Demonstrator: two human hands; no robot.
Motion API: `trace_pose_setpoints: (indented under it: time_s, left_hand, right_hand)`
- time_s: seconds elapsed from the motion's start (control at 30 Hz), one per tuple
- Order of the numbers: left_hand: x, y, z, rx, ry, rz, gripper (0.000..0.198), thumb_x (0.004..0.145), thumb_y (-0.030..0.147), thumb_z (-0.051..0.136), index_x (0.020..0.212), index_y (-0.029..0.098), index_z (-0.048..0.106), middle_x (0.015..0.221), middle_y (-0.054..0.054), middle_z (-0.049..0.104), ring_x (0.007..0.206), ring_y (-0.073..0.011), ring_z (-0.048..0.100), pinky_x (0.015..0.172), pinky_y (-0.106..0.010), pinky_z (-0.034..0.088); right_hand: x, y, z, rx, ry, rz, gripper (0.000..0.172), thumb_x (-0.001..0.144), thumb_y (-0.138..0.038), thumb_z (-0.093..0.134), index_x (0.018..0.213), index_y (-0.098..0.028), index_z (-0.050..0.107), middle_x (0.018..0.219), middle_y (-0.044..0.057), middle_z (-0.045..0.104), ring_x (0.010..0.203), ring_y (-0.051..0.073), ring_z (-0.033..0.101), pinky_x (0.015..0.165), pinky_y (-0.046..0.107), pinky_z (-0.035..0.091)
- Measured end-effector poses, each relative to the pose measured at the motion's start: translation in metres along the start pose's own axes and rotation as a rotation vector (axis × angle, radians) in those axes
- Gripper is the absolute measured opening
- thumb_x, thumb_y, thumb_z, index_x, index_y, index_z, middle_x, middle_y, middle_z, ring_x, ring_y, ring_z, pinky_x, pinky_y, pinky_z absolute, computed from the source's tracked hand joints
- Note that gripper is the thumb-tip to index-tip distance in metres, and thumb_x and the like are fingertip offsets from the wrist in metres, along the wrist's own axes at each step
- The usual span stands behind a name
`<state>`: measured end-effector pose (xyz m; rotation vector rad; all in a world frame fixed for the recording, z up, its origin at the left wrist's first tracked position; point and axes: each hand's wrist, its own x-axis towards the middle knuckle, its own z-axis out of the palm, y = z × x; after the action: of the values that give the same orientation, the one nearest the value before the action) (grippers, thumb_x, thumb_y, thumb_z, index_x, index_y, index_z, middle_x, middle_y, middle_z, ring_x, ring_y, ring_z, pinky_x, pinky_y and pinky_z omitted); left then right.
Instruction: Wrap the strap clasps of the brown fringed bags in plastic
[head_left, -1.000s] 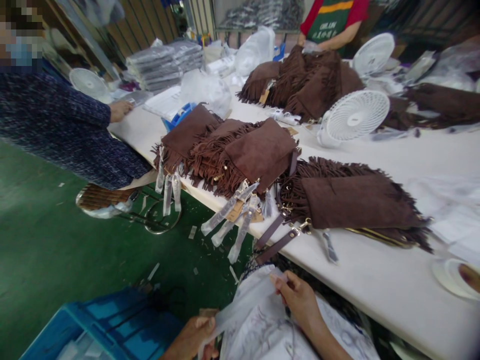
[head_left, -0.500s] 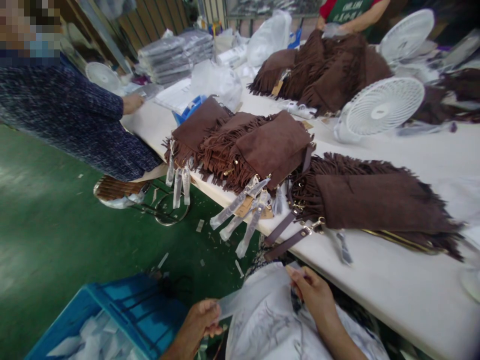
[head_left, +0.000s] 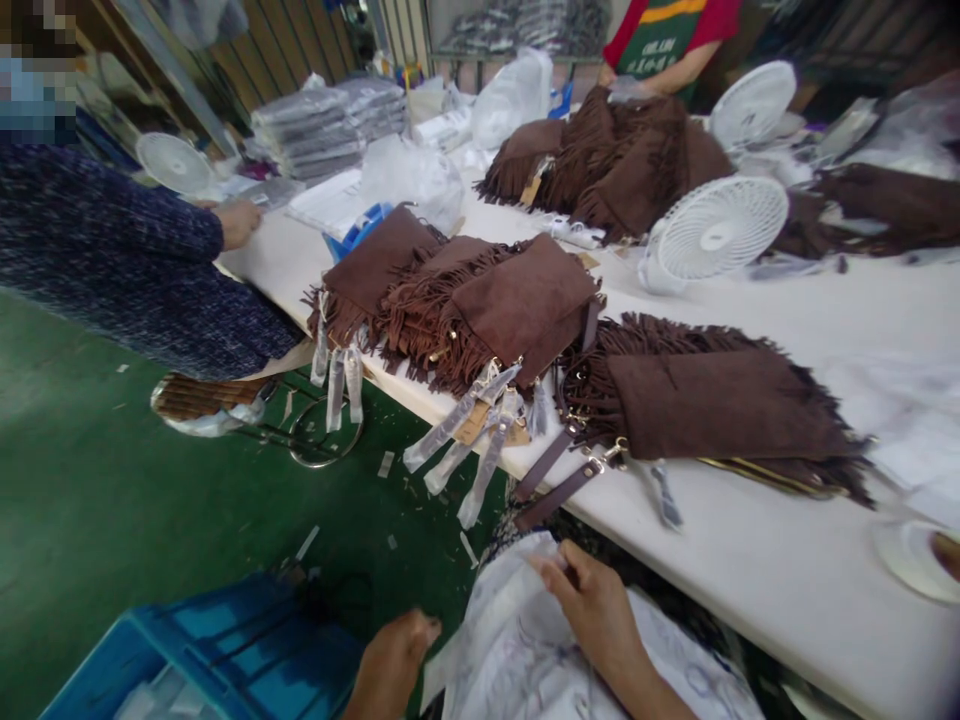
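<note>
My right hand (head_left: pixel 592 610) pinches one end of a translucent plastic strip, perhaps a narrow sleeve (head_left: pixel 448 665), above the white patterned cloth (head_left: pixel 517 670) on my lap. The strip slants down to the left, its lower end near my left hand (head_left: pixel 397 655) but seemingly apart from it. My left hand is closed; whatever is inside its fingers is hidden. Beyond my hands, a dark brown fringed suede bag (head_left: pixel 727 405) lies on the table with leather straps (head_left: pixel 559 497) over the edge. More brown fringed bags (head_left: pixel 517 285) lie left of it, with plastic-wrapped straps (head_left: pixel 484 470) hanging down.
At lower left stands a blue crate (head_left: pixel 247 650) with pale plastic pieces inside. White fans (head_left: pixel 712 238) and further fringed bags (head_left: pixel 630 170) are on the white table (head_left: pixel 750 560). A roll of tape (head_left: pixel 919 560) lies at right. Two other people work around the table.
My left hand has come away from the strip's lower end, which both hands held stretched before. My right hand still pinches the upper end. The view has shifted slightly.
</note>
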<state>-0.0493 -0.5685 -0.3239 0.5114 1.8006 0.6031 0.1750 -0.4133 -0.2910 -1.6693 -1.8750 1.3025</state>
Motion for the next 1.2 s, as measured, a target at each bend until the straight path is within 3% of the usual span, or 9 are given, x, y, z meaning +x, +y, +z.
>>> trace_pose_setpoints:
  time_s: [0.07,0.17,0.3,0.4,0.57,0.73,0.93,1.03,1.2]
  left_hand:
    - [0.004,0.03,0.006,0.038,0.012,0.209,0.02,0.079,0.041,0.062,0.083,0.023,0.068,0.086,-0.004,0.069,0.087,-0.023,0.062,0.084,-0.032,0.044]
    - [0.004,0.076,0.024,0.002,-0.114,0.455,0.025,0.082,0.033,0.063,0.105,0.024,0.066,0.103,-0.005,0.069,0.097,-0.0221,0.062,0.089,-0.029,0.043]
    - [-0.001,0.104,0.049,-0.056,-0.103,0.519,0.018,0.079,0.033,0.069,0.092,0.022,0.07,0.094,-0.003,0.071,0.092,-0.0215,0.063,0.085,-0.027,0.045]
    - [-0.002,0.102,0.057,-0.079,-0.079,0.473,0.018,0.082,0.036,0.065,0.076,0.02,0.07,0.08,-0.003,0.071,0.081,-0.0209,0.063,0.077,-0.027,0.045]
    - [0.005,0.089,0.057,-0.138,-0.08,0.37,0.022,0.083,0.036,0.061,0.073,0.018,0.07,0.072,-0.002,0.068,0.074,-0.0198,0.06,0.071,-0.026,0.044]
    - [0.009,0.091,0.054,-0.149,-0.086,0.355,0.026,0.084,0.041,0.059,0.079,0.019,0.071,0.081,-0.003,0.07,0.081,-0.0213,0.062,0.075,-0.027,0.045]
    - [0.01,0.095,0.054,-0.167,-0.085,0.371,0.027,0.086,0.042,0.057,0.079,0.018,0.069,0.086,-0.004,0.07,0.086,-0.0221,0.062,0.079,-0.027,0.044]
    - [0.014,0.092,0.052,-0.149,-0.056,0.326,0.029,0.086,0.044,0.056,0.081,0.018,0.068,0.08,-0.002,0.067,0.08,-0.02,0.059,0.073,-0.025,0.042]
    - [0.023,0.089,0.046,-0.132,-0.031,0.291,0.032,0.086,0.046,0.056,0.081,0.017,0.068,0.072,0.001,0.061,0.071,-0.0161,0.05,0.064,-0.023,0.037]
  right_hand:
    - [-0.003,-0.008,0.001,-0.031,-0.013,-0.033,0.045,0.084,-0.053,0.055,0.059,-0.023,0.034,0.053,-0.005,0.038,0.052,0.013,0.038,0.053,0.026,0.024]
    - [-0.009,-0.018,0.003,-0.084,-0.057,-0.074,0.042,0.086,-0.052,0.053,0.061,-0.023,0.038,0.053,-0.005,0.042,0.051,0.013,0.041,0.053,0.027,0.024]
    - [-0.014,-0.024,0.004,-0.099,-0.111,-0.086,0.038,0.087,-0.052,0.052,0.064,-0.023,0.043,0.056,-0.003,0.05,0.053,0.014,0.045,0.053,0.027,0.024]
    - [-0.016,-0.026,0.001,-0.032,-0.147,-0.062,0.035,0.084,-0.05,0.057,0.066,-0.022,0.046,0.057,-0.003,0.052,0.054,0.014,0.047,0.053,0.025,0.026]
    - [-0.015,-0.028,-0.007,0.219,-0.281,-0.005,0.018,0.085,-0.04,0.055,0.083,-0.022,0.059,0.064,-0.004,0.053,0.059,0.014,0.049,0.055,0.023,0.034]
    - [-0.012,-0.026,-0.007,0.232,-0.236,0.037,0.027,0.085,-0.039,0.053,0.065,-0.021,0.051,0.057,-0.005,0.048,0.057,0.014,0.046,0.055,0.024,0.032]
    - [-0.007,-0.015,-0.001,0.179,-0.207,0.072,0.027,0.079,-0.038,0.061,0.063,-0.021,0.048,0.053,-0.005,0.049,0.053,0.013,0.045,0.053,0.024,0.031]
    - [0.005,-0.001,0.002,0.351,-0.225,0.144,0.021,0.077,-0.04,0.063,0.075,-0.021,0.055,0.062,-0.004,0.055,0.056,0.013,0.049,0.051,0.023,0.036]
    - [0.031,0.007,0.006,0.762,-0.211,0.285,0.041,0.073,-0.051,0.067,0.098,-0.02,0.057,0.079,0.001,0.059,0.066,0.016,0.057,0.048,0.023,0.042]
